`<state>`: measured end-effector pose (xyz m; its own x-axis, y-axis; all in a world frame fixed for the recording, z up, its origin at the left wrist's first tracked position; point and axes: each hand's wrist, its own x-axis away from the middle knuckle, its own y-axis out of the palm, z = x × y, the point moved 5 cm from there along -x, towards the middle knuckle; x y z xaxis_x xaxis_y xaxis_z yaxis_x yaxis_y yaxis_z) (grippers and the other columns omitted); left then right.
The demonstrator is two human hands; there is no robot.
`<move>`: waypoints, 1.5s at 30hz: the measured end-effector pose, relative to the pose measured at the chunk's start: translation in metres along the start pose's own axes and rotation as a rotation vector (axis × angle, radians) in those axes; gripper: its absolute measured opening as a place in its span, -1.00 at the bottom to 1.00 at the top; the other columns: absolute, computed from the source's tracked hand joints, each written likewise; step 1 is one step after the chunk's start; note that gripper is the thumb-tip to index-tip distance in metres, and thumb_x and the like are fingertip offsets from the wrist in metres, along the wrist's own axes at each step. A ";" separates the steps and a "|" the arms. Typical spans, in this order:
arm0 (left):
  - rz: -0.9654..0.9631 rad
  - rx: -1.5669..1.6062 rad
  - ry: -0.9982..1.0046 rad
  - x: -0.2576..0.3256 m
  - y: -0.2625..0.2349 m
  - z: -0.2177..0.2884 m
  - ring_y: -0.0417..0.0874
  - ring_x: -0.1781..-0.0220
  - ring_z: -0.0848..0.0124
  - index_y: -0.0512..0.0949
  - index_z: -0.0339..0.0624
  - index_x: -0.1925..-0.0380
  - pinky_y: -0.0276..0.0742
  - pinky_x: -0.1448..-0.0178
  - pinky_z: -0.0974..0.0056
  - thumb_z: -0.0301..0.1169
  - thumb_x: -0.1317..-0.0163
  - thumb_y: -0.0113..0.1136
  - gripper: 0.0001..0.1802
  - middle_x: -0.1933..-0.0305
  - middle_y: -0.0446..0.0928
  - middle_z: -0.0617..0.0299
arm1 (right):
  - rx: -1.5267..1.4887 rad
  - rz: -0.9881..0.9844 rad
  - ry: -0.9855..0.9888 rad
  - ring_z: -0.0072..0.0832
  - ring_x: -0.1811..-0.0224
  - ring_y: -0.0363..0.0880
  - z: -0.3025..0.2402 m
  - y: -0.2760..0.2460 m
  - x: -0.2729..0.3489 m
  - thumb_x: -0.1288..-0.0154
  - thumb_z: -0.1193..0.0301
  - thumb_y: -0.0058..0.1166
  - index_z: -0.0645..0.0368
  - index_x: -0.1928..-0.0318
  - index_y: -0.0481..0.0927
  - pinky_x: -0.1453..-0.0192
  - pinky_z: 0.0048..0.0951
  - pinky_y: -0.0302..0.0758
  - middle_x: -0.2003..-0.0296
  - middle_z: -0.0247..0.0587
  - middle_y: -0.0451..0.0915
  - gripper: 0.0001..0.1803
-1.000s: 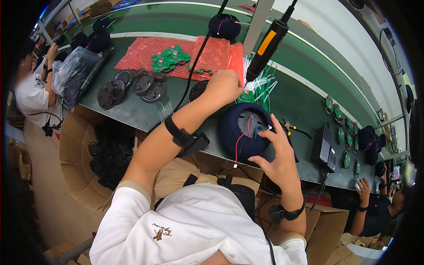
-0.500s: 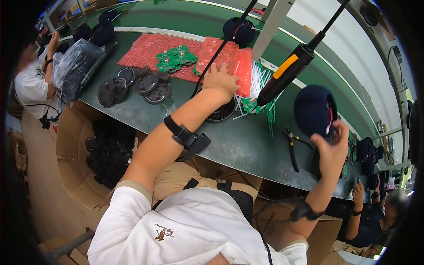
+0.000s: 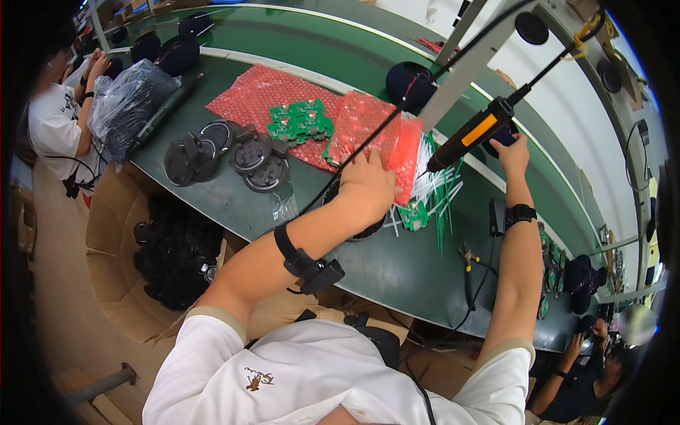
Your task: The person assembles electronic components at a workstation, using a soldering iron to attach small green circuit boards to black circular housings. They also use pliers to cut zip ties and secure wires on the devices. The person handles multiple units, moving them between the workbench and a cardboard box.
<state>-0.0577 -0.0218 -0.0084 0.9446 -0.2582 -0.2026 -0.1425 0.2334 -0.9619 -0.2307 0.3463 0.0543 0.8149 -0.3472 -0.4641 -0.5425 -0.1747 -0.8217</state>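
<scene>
Right hand (image 3: 511, 150) has swung up to the upper right since a moment ago, fingers wrapped on a dark round part behind the hanging black-and-orange screwdriver (image 3: 473, 134). Left hand (image 3: 365, 185) rests loose at center on the red bubble-wrap sheet (image 3: 368, 127), probably about to pick a green circuit board (image 3: 413, 214).

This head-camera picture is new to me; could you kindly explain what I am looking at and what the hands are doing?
It is taken from a fisheye camera on a worker's head, looking down, so straight edges bend. The green bench carries red bubble wrap, green circuit boards, dark round parts and white and green ties. The left hand rests on a bubble-wrap bag. The right hand reaches up and holds a dark object beside the hanging screwdriver. Other people work at both ends.
</scene>
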 end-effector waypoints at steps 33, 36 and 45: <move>0.412 0.094 0.090 -0.005 -0.011 0.000 0.64 0.07 0.11 0.65 -0.08 0.30 0.50 -0.08 0.00 -0.36 -0.17 0.25 -0.88 0.22 0.57 0.10 | 0.067 0.021 -0.058 -0.08 0.07 0.75 -0.052 -0.052 0.064 -0.11 0.21 0.52 0.10 -0.06 0.56 0.00 -0.16 0.61 0.12 0.01 0.74 -0.44; 0.505 0.161 0.094 -0.002 -0.028 -0.001 0.63 0.07 0.13 0.66 -0.07 0.23 0.49 -0.02 0.01 -0.37 -0.21 0.27 -0.86 0.25 0.55 0.11 | -0.175 0.105 -0.187 -0.12 0.13 0.74 -0.035 -0.132 0.127 -0.10 0.21 0.54 0.18 0.02 0.57 0.00 -0.22 0.60 0.21 -0.03 0.73 -0.46; 0.557 0.744 0.453 0.082 -0.132 0.061 0.67 0.26 0.23 0.62 -0.26 0.22 0.58 0.11 0.19 -0.61 -0.10 0.42 -0.77 0.30 0.58 0.12 | -0.102 -0.216 -0.198 -0.13 0.12 0.73 -0.031 -0.213 0.334 0.00 0.30 0.54 0.11 0.08 0.59 0.10 -0.20 0.59 0.22 -0.15 0.73 -0.52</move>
<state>0.0567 -0.0169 0.1134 0.5787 -0.2290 -0.7828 -0.1610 0.9088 -0.3849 0.1510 0.2392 0.0846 0.9319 -0.1072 -0.3465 -0.3623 -0.3200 -0.8754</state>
